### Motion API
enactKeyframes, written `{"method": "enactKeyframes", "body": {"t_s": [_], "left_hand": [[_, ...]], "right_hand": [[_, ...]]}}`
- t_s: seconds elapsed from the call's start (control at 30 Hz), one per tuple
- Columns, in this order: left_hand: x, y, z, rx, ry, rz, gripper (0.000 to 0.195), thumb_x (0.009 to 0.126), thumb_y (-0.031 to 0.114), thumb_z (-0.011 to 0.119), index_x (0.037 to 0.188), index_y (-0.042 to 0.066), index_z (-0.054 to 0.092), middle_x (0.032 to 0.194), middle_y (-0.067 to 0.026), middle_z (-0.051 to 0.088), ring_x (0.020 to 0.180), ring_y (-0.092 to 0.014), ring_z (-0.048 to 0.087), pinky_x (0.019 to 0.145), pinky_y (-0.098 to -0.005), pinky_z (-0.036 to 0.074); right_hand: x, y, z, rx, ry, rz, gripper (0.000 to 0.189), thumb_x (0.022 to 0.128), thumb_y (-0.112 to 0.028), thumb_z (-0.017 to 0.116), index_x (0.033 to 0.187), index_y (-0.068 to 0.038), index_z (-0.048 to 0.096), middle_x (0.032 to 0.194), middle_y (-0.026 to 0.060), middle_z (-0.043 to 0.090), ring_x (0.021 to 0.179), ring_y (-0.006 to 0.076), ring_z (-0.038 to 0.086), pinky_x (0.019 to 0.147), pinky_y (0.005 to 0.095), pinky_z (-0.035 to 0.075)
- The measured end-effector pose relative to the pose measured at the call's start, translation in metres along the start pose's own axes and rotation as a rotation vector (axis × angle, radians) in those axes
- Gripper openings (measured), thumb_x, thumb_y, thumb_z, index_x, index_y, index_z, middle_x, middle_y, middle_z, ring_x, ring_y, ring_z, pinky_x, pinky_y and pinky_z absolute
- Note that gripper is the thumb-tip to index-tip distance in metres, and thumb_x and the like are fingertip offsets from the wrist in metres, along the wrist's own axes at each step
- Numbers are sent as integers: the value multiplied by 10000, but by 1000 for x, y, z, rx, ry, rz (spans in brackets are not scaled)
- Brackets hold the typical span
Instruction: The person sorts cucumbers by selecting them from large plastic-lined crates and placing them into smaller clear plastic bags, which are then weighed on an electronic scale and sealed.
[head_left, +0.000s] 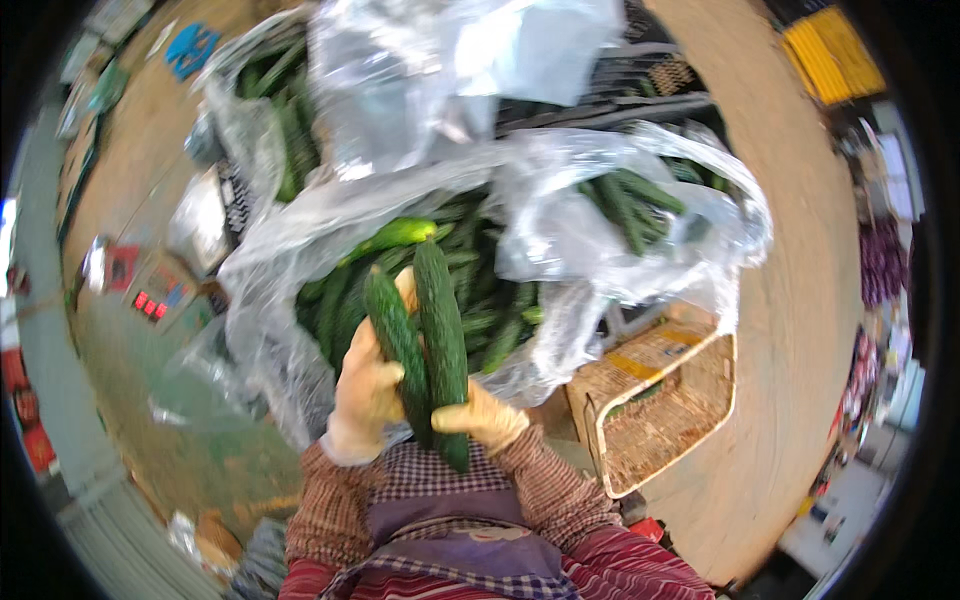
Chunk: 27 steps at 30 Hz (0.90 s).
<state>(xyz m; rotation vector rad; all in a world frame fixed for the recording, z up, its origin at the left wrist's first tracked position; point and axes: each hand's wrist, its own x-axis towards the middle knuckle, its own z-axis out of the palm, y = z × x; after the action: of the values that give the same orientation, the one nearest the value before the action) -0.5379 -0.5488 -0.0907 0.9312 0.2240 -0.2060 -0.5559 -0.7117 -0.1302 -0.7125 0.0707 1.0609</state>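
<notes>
Two dark green cucumbers are held side by side, tips pointing away from me. My left hand (365, 390), in a pale yellow glove, is closed around the left cucumber (397, 337). The lower part of the right cucumber (442, 330) is gripped by my right hand (484, 418), gloved alike, its thumb across the skin. Beyond them a large clear plastic bag (262, 322) lies wide open, filled with many cucumbers (469, 277). A lighter green cucumber (397, 233) rests on top of that heap. Fingers behind the held cucumbers are partly hidden.
At the right stands a dirty wicker-like basket (660, 439). More cucumbers lie in a bag at the upper right (637, 202) and one at the upper left (289, 127). A scale with a lit red display (150, 306) is at the left. A yellow crate (832, 56) stands far right.
</notes>
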Motion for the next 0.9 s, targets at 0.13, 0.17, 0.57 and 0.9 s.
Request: {"method": "enactKeyframes", "body": {"t_s": [0.13, 0.17, 0.57, 0.9], "left_hand": [[25, 34, 30, 676, -39, 369, 965, 738, 264, 725, 1493, 33, 169, 1519, -162, 230, 1348, -328, 336, 1063, -437, 332], [38, 28, 54, 672, 93, 332, 1056, 708, 276, 778, 1511, 77, 122, 1527, -157, 197, 1351, -344, 319, 1058, -460, 331], [112, 12, 107, 422, 195, 59, 189, 875, 40, 621, 1043, -44, 641, 852, -52, 671, 667, -66, 579, 587, -202, 462], [99, 105, 31, 618, -21, 193, 419, 923, 313, 601, 1210, 8, 596, 1146, -133, 642, 1018, -174, 616, 853, -280, 498]], "right_hand": [[-75, -16, 8, 303, -180, -342, 828, 755, -236, 697, 1449, -35, 293, 1291, 302, 496, 1175, 348, 533, 963, 360, 459], [-91, -13, -1, 355, -132, -478, 923, 704, -246, 711, 1468, -39, 236, 1274, 314, 503, 1117, 359, 565, 954, 376, 470], [-21, -177, -158, 549, 651, -929, 525, 887, -282, 659, 1260, 26, 455, 1273, 151, 502, 1206, 288, 466, 1081, 459, 342], [-62, -51, -62, -56, 11, -367, 453, 967, -266, 465, 1247, 83, 536, 1222, 211, 600, 1105, 280, 603, 962, 348, 471]]}}
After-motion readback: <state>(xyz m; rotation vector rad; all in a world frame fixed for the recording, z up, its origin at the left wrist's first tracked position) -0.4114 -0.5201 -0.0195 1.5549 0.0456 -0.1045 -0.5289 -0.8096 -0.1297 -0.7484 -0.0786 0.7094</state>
